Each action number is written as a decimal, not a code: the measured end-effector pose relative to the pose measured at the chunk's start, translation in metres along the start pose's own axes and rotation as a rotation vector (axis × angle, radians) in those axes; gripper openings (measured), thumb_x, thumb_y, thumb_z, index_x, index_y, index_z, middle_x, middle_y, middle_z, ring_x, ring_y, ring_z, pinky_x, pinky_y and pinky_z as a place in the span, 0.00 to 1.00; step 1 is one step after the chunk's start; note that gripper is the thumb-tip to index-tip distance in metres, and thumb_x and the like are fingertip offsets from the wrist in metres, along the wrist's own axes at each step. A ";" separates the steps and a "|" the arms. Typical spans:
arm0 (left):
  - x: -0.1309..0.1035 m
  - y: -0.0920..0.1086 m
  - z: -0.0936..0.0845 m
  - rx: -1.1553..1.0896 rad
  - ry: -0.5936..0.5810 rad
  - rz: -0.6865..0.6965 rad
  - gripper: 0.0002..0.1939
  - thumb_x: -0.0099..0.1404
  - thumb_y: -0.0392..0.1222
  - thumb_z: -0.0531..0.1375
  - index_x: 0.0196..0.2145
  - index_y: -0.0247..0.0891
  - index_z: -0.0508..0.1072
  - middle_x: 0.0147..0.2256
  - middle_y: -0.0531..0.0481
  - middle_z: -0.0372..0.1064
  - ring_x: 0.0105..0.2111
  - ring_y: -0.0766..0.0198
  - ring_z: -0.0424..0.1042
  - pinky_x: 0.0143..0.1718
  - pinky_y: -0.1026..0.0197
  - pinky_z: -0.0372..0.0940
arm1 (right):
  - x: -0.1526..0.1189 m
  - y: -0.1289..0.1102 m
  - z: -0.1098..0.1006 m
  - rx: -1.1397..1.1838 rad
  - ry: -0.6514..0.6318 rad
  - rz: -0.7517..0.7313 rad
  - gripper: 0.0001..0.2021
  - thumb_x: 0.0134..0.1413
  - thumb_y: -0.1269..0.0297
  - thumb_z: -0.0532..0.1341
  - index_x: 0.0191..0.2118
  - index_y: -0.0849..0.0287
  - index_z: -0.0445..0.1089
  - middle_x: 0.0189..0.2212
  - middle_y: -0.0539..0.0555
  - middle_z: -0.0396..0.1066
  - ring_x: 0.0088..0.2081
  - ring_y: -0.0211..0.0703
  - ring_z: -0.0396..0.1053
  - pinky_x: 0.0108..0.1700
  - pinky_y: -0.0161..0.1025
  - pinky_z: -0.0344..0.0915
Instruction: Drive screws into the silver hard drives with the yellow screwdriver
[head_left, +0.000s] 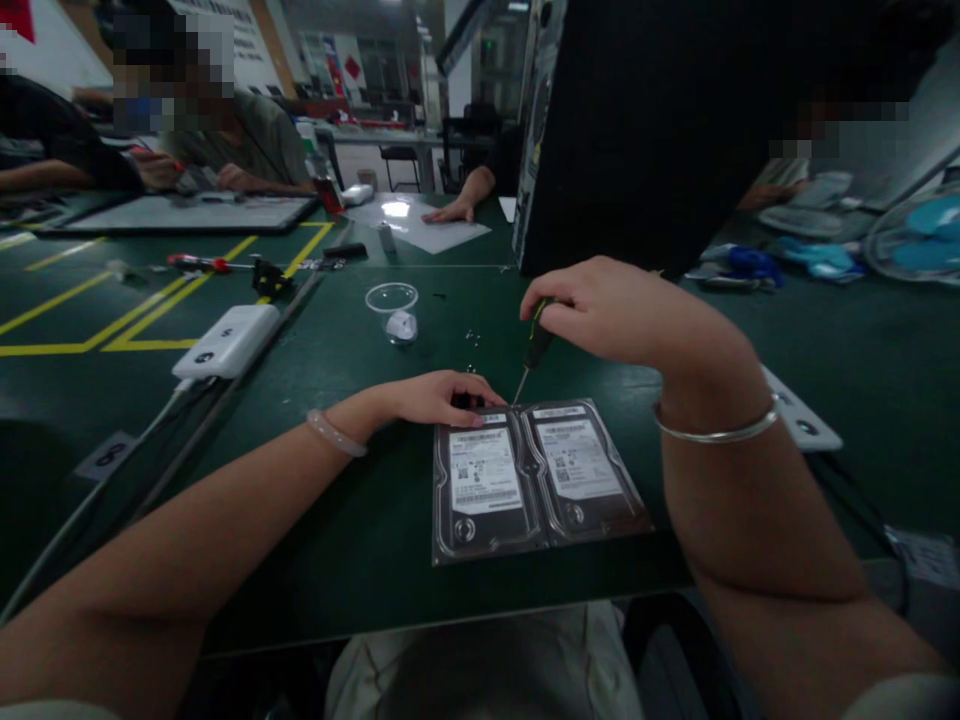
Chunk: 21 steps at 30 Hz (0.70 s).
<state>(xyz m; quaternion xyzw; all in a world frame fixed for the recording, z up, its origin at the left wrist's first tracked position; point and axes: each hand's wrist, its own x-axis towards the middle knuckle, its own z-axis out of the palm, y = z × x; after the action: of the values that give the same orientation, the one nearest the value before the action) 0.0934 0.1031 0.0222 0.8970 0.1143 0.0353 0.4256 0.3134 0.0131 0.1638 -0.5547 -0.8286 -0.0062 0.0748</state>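
Observation:
Two hard drives lie side by side on the green table, the left drive [484, 490] touching the right drive [581, 470]. My left hand [450, 400] rests at the top edge of the left drive, its fingers apart and touching that edge. Closed around the handle of a screwdriver [537, 340], my right hand [600, 310] is above the drives. The screwdriver points down, its tip at the top edge where the drives meet. Small screws [471, 340] are scattered on the table beyond the left drive.
A clear plastic cup [394, 315] with something white inside stands beyond my left hand. White power strips [229, 340] lie at left and right. A large black computer case [630, 130] stands behind my right hand. Other people sit across the table.

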 end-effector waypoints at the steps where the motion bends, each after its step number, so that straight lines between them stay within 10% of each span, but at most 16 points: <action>1: 0.000 0.000 0.000 -0.001 0.001 0.000 0.23 0.67 0.51 0.62 0.57 0.41 0.72 0.49 0.46 0.70 0.45 0.61 0.70 0.49 0.59 0.63 | 0.000 0.001 0.000 -0.001 -0.002 -0.004 0.19 0.61 0.63 0.50 0.46 0.59 0.78 0.45 0.55 0.79 0.44 0.47 0.73 0.44 0.42 0.63; 12: 0.001 -0.002 0.000 -0.021 -0.011 -0.021 0.23 0.67 0.51 0.62 0.57 0.42 0.72 0.52 0.45 0.71 0.48 0.60 0.71 0.52 0.57 0.63 | 0.006 0.008 0.011 -0.053 0.154 0.080 0.32 0.61 0.36 0.50 0.31 0.59 0.78 0.29 0.60 0.75 0.36 0.53 0.73 0.39 0.47 0.65; 21: 0.001 0.000 -0.001 -0.056 -0.036 -0.012 0.22 0.68 0.49 0.61 0.57 0.41 0.71 0.53 0.45 0.70 0.52 0.58 0.70 0.55 0.55 0.63 | 0.002 0.017 0.007 0.063 0.087 0.058 0.18 0.60 0.59 0.51 0.38 0.60 0.78 0.42 0.62 0.79 0.43 0.59 0.75 0.43 0.52 0.66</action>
<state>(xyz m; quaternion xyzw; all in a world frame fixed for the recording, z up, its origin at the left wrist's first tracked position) 0.0946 0.1039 0.0228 0.8845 0.1110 0.0200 0.4527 0.3277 0.0223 0.1556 -0.5751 -0.8080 -0.0020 0.1282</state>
